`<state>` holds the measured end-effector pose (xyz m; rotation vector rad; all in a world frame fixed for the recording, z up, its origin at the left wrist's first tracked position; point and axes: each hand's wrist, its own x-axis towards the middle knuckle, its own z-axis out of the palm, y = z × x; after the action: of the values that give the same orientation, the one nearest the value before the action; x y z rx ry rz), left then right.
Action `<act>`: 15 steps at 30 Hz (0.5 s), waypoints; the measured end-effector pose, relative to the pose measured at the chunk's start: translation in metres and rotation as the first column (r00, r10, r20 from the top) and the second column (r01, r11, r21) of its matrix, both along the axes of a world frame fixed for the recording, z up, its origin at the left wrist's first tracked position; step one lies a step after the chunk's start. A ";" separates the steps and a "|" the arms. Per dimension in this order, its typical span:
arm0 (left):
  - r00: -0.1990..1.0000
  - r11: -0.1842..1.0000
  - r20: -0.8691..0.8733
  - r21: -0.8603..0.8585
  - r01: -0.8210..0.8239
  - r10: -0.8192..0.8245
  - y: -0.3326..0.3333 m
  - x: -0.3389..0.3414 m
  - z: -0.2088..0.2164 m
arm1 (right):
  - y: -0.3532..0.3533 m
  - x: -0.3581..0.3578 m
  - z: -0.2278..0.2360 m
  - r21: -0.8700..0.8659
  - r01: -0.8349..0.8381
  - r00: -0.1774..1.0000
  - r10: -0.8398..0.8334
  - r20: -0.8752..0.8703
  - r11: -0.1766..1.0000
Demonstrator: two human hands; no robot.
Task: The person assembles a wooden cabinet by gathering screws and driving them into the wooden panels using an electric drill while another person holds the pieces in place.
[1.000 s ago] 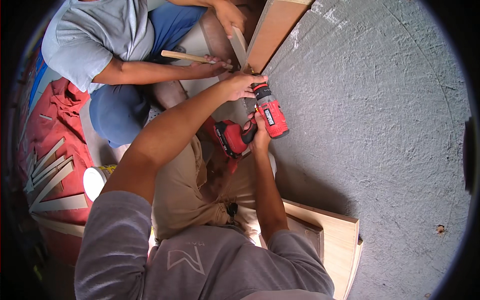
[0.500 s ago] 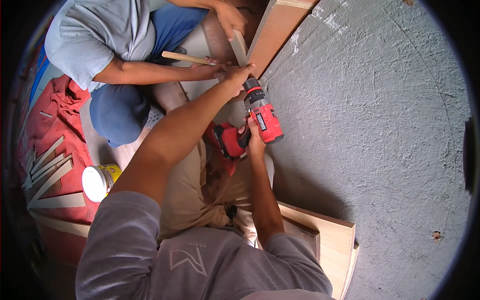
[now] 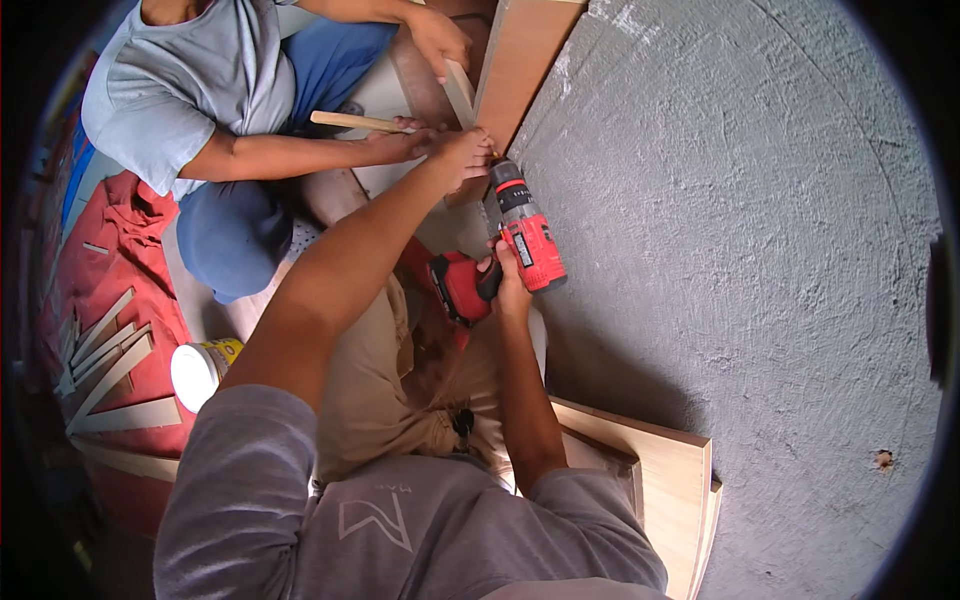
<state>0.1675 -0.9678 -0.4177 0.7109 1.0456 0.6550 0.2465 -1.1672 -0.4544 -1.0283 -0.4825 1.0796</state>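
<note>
A red and black cordless drill is gripped by its handle in my right hand, with its chuck pointing up toward the end of a brown wooden panel. My left hand is at the panel's near end, just beside the drill's tip. Its fingers are pinched together there, and what they hold is too small to make out. Close by, a co-worker's hand grips a pale wood strip. The co-worker's other hand holds a light wooden stick next to my left wrist.
A rough grey wall fills the right side. Wooden panels lean against it near my right elbow. Leftward, a white and yellow tub stands near a red cloth with several wood strips on it. The co-worker crouches opposite.
The view has shifted slightly. My left fingers have drawn together at the panel's end, and the drill's tip now sits beside them. The drill stays in my right hand.
</note>
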 end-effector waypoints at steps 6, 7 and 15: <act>0.998 0.998 0.056 -0.055 -0.003 0.006 -0.006 -0.001 0.005 | 0.010 0.001 -0.001 0.006 -0.004 1.000 0.004 0.023 1.000; 0.998 0.998 0.050 -0.052 -0.022 0.024 -0.009 0.001 0.005 | 0.010 0.001 -0.001 -0.004 -0.005 1.000 0.005 0.030 1.000; 0.990 0.996 0.136 -0.084 -0.017 0.028 -0.006 -0.001 -0.001 | 0.012 -0.004 0.001 -0.020 0.009 1.000 -0.009 -0.028 1.000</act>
<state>0.1665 -0.9739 -0.4191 0.5751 0.9489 0.6673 0.2426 -1.1555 -0.4531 -1.0310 -0.4448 1.0914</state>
